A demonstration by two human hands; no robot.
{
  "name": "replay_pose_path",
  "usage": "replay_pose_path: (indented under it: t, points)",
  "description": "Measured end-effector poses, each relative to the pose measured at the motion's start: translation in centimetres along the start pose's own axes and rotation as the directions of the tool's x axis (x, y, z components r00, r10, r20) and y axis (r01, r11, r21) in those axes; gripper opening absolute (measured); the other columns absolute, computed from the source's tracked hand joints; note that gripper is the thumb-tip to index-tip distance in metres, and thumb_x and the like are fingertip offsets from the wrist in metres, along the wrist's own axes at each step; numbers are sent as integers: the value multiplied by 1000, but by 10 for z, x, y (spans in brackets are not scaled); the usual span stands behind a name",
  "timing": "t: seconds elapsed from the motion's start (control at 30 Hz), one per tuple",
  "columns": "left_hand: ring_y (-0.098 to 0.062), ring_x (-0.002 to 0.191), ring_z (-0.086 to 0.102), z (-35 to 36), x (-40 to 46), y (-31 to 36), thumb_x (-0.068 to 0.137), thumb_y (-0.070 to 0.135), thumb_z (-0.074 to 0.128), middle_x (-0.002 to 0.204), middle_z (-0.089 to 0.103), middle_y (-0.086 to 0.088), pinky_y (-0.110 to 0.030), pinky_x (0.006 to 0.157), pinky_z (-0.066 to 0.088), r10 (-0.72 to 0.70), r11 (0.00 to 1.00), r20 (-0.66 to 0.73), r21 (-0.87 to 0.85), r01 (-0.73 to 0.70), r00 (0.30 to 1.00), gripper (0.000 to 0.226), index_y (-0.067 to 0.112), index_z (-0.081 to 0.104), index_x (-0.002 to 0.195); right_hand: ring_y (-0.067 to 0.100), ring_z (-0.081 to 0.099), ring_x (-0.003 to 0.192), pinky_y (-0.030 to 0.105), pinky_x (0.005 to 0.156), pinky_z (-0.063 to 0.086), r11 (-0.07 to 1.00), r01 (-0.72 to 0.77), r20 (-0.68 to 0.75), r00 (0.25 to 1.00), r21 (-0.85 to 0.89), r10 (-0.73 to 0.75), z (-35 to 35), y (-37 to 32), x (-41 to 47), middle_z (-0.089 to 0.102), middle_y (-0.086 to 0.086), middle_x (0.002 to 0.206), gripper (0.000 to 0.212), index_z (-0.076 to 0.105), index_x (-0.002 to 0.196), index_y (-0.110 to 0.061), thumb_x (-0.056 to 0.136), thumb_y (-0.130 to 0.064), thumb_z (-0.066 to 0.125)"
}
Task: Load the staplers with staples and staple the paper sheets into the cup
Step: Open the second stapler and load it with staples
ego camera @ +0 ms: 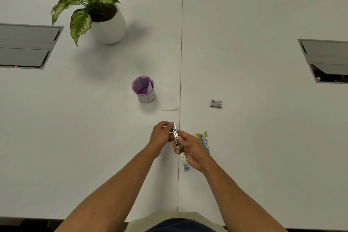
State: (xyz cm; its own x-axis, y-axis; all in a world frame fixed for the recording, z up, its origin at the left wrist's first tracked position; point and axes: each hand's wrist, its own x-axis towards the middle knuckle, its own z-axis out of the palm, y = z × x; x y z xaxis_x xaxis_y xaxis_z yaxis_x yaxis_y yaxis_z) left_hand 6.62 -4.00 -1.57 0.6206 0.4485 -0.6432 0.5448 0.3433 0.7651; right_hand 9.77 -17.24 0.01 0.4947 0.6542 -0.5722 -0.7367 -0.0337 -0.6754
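A blue stapler (182,156) hangs swung open above the white table (94,137), its metal arm stretched toward me with a blue tip at the near end. My left hand (162,134) grips its far end. My right hand (189,149) holds the middle of the metal arm. A yellow stapler (204,140) lies on the table just right of my right hand. The purple cup (143,88) stands further back with a white sheet inside. A white paper sheet (169,100) lies flat right of the cup. The small staple box (216,103) sits to the right.
A potted plant in a white pot (108,24) stands at the back left. Grey cable hatches are set into the table at the left (26,46) and right (325,60) edges. A seam (181,62) runs down the table's middle.
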Motion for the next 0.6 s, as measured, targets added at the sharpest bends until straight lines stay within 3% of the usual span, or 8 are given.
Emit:
replay_pose_path:
  t: [0.13,0.3,0.6]
  points:
    - [-22,74,70,0,-4,4,95,18,57,93,72,-13,-31,68,58,22,995,58,-95,-17,998,14,10,66,104,12,52,65,24,54,43,989,4,-93,995,-149,-18,1,3,1,65,19,113,32,57,132,-14,101,-16,48]
    - [-27,91,70,2,-5,9,100,19,49,102,73,-11,-33,77,57,48,992,112,-125,-34,993,19,13,65,109,12,49,52,22,43,36,988,-24,-230,973,-154,-12,3,0,3,67,9,92,25,59,124,-14,101,-16,48]
    - [-26,87,69,2,-6,15,96,16,56,101,73,-14,-30,72,55,64,988,108,-149,-48,992,15,11,65,107,14,51,54,24,44,38,991,-16,-229,973,-135,-15,8,-4,2,67,11,92,23,60,121,-16,101,-16,49]
